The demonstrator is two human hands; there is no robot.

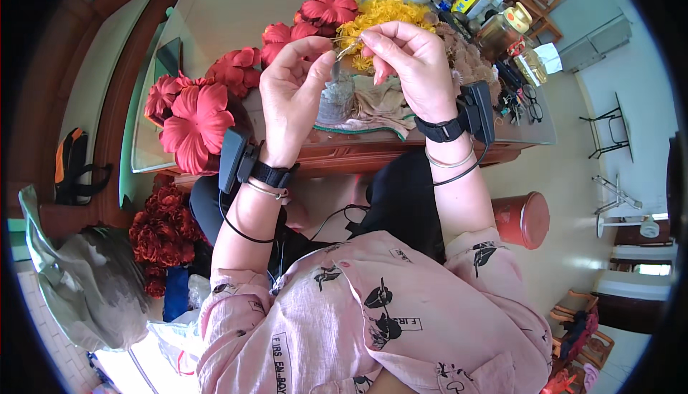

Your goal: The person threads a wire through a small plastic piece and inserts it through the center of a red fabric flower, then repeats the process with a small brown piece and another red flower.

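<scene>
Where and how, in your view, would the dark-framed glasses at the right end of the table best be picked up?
I would pinch the glasses at the bridge, coming from the right edge of the table. The frame looks thin, with a lens on either side of that bridge, and small metal items lie close on the left.

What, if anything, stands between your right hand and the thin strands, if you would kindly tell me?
Nothing visible: the right hand is already at the strands, and the left hand meets them opposite. The yellow flowers lie beyond, not between.
</scene>
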